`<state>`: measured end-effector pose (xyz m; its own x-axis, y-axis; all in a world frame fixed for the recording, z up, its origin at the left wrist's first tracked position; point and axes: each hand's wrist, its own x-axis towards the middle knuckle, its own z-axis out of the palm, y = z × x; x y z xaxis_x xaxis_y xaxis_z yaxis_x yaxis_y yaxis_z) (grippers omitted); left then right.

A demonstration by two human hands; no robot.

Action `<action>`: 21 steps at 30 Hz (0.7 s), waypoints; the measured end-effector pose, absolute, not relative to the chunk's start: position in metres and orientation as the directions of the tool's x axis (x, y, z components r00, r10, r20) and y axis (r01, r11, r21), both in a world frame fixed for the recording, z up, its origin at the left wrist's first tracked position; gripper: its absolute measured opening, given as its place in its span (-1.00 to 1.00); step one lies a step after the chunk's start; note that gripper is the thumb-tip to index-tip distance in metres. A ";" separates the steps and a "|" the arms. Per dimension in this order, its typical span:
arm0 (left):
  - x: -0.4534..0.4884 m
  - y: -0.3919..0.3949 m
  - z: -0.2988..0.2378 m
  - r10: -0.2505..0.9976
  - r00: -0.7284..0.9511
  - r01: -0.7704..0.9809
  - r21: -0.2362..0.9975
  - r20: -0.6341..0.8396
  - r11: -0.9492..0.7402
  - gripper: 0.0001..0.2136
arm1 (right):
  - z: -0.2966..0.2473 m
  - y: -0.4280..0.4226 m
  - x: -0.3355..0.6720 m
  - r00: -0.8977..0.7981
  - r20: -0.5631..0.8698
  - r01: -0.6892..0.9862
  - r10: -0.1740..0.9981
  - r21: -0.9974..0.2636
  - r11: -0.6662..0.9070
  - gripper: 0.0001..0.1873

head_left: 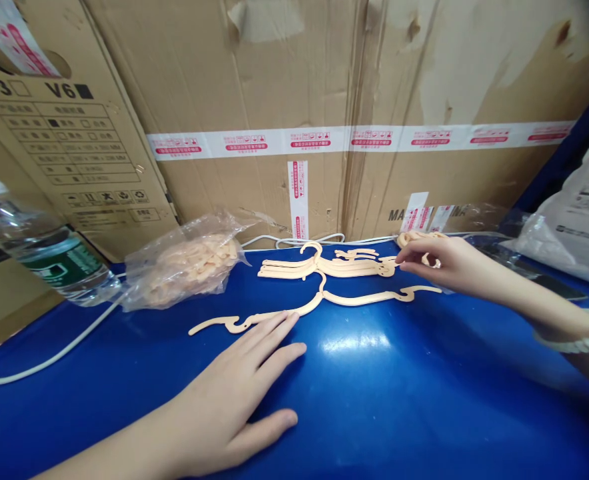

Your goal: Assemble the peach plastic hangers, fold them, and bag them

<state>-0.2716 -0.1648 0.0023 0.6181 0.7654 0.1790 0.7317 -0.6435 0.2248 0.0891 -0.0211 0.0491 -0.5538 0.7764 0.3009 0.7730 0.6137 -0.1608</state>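
A beige plastic folding hanger [359,298] lies unfolded on the blue table, its hook toward the back and its two arms spread. My left hand [239,380] rests flat with fingers stretched out, the fingertips at the hanger's left arm. Behind it is a stack of beige hangers [349,268] with one hook sticking up. My right hand [444,260] is at the right end of that stack, thumb and forefinger pinched together; what they hold, if anything, cannot be made out. Several loose beige hanger pieces [357,254] lie just behind the stack.
A clear bag of beige parts [194,263] lies at the left, beside a water bottle [49,247] and a white cable [59,353]. More beige pieces [417,236] show behind my right hand. Cardboard boxes [254,87] line the back; a white bag [574,213] stands right.
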 end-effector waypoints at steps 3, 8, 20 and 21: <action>-0.272 -0.165 0.002 0.769 0.616 0.739 0.212 0.171 -0.639 -0.49 | 0.049 -0.017 0.097 -0.653 0.129 0.735 0.747 -0.133 0.665 -0.76; -0.272 -0.165 0.001 0.791 0.596 0.763 0.208 0.137 -0.611 -0.43 | 0.040 -0.017 0.094 -0.704 -0.036 0.702 0.709 -0.186 0.687 -0.80; -0.273 -0.164 0.001 0.766 0.627 0.733 0.225 0.142 -0.642 -0.42 | 0.036 -0.013 0.096 -0.692 -0.008 0.715 0.722 -0.145 0.684 -0.80; -0.273 -0.164 0.001 0.766 0.628 0.731 0.230 0.142 -0.642 -0.42 | 0.035 -0.014 0.095 -0.683 -0.004 0.722 0.730 -0.151 0.675 -0.80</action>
<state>-0.2726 -0.1638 0.0013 0.6276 0.7656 0.1417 0.7314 -0.6421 0.2298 0.0955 -0.0137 0.0351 -0.6831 0.7303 -0.0044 0.7224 0.6748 -0.1511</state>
